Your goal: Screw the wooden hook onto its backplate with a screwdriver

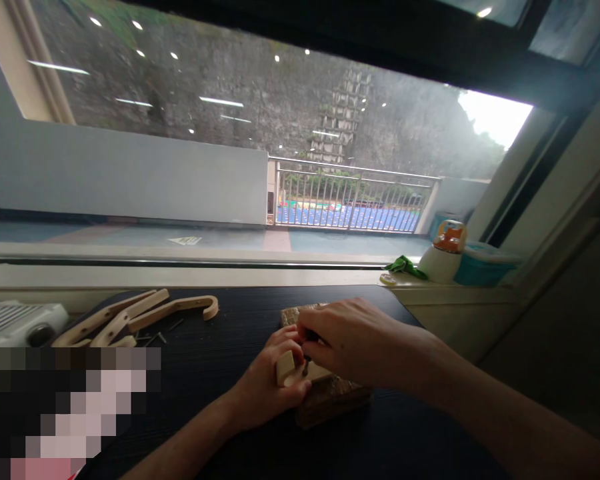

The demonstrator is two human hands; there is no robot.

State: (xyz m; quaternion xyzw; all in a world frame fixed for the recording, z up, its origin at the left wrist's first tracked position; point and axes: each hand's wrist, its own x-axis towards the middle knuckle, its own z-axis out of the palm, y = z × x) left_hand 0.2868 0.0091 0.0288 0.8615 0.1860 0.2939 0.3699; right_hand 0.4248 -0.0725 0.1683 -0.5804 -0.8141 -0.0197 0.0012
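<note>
My left hand (267,383) grips a small pale wooden piece (286,368) that rests on a darker rough wooden block (330,399) on the black table (220,340). My right hand (353,340) is closed above the piece, its fingertips pinched on a small dark thing, perhaps a screw or nail (305,367), that stands on the pale wood. The two hands touch each other over the block.
Curved pale wooden parts (140,313) and a few small dark nails (155,338) lie at the table's left back. A white ribbed appliance (15,323) stands at far left. On the sill to the right stand a white and orange container (445,253) and a teal box (485,267).
</note>
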